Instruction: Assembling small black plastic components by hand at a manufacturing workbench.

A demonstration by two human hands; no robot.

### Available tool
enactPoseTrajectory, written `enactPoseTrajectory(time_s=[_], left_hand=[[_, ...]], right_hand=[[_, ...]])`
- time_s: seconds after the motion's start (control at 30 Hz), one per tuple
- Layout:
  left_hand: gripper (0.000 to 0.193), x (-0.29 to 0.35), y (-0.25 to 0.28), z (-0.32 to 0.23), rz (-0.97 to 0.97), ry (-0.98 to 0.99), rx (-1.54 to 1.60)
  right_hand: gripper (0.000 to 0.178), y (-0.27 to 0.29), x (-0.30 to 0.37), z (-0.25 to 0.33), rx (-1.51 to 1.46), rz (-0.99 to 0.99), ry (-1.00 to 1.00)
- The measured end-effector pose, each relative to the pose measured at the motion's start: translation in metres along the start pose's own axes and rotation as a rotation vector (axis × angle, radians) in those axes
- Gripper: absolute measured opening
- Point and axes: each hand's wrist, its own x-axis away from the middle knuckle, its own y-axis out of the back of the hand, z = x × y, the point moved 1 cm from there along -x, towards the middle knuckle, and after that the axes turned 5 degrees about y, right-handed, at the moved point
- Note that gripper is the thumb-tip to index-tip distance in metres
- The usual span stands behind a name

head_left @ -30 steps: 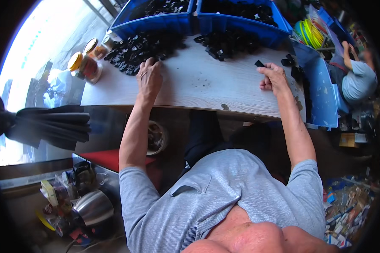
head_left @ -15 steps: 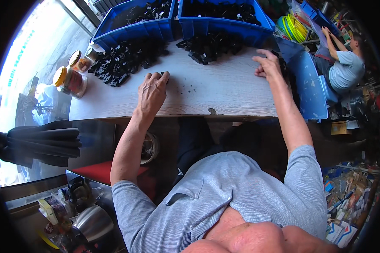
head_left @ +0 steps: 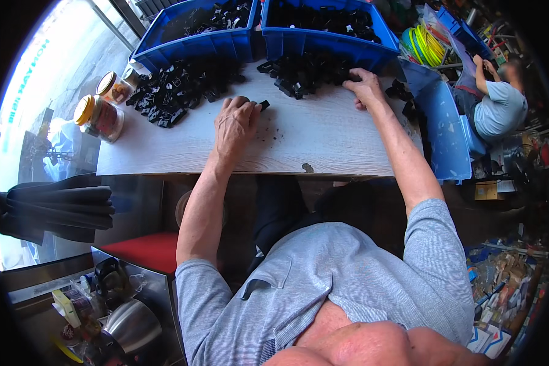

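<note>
My left hand [head_left: 235, 123] is closed above the middle of the white wood-grain table [head_left: 183, 149]. A small black plastic part [head_left: 264, 105] sticks out by its fingertips, on the right side. My right hand [head_left: 367, 90] is at the right end of a heap of black parts [head_left: 308, 72], its fingers apart and nothing visible in them. To the left lies a second, wider heap of black parts [head_left: 177, 91], several with thin shiny metal bits. Dark crumbs are scattered on the tabletop between my hands.
Two blue bins [head_left: 195, 47] full of black parts line the table's back. Jars with lids [head_left: 97, 116] stand at the left edge. Off the right edge is a light-blue tub [head_left: 448, 131] beside more black parts. A co-worker [head_left: 500, 104] is at the far right.
My left hand has moved right, and the black part now shows more past its fingers. My right hand has shifted left from the table's right edge to the right heap.
</note>
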Motion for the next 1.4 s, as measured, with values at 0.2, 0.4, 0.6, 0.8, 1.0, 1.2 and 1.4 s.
enactPoseTrajectory(time_s=[0.2,0.4,0.6,0.8,1.0,1.2,1.4], left_hand=[[0.025,0.001,0.006,-0.011,0.008,0.008,-0.002],[0.034,0.003,0.009,-0.012,0.085,-0.007,0.006],[0.035,0.008,0.002,-0.031,0.039,0.033,0.148],[0.029,0.009,-0.012,-0.065,-0.068,0.091,0.425],[0.026,-0.01,-0.031,-0.096,0.03,-0.027,0.373],[0.028,-0.018,-0.042,-0.095,0.155,-0.179,0.33],[0.033,-0.012,-0.043,-0.095,0.136,-0.196,0.41]], right_hand=[[0.033,0.007,0.005,-0.007,-0.066,0.057,-0.066],[0.038,0.016,0.027,-0.009,-0.237,0.136,-0.181],[0.044,0.008,0.04,-0.002,-0.087,0.117,-0.065],[0.039,0.003,0.056,0.009,-0.055,0.228,-0.063],[0.029,-0.012,0.085,0.01,-0.115,0.411,0.01],[0.029,-0.015,0.094,0.012,-0.088,0.404,0.063],[0.027,-0.014,0.097,0.013,-0.125,0.376,0.087]])
